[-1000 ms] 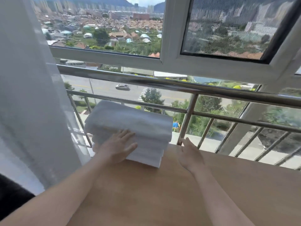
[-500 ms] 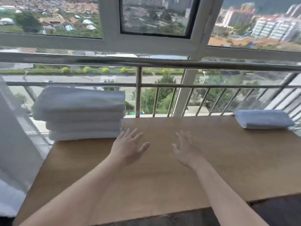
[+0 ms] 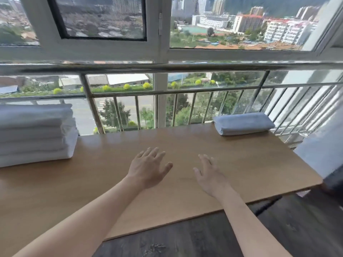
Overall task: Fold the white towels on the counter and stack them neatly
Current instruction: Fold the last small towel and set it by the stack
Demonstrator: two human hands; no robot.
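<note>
A stack of folded white towels (image 3: pixel 35 134) stands at the far left of the wooden counter (image 3: pixel 104 175), partly cut off by the frame edge. A single folded towel (image 3: pixel 243 123), bluish white in the shade, lies at the counter's back right corner. My left hand (image 3: pixel 148 167) hovers over the middle of the counter, fingers spread, holding nothing. My right hand (image 3: pixel 209 175) is beside it, also spread and empty. Both hands are well apart from either towel.
A metal railing (image 3: pixel 167 91) and window frames run along the counter's far edge. Dark wood floor (image 3: pixel 241 234) shows below the counter's near edge. A dark object (image 3: pixel 334 180) sits off the right end.
My left hand has come off the stack and both hands have swung right over the bare counter. The view has turned right, bringing the single folded towel into sight.
</note>
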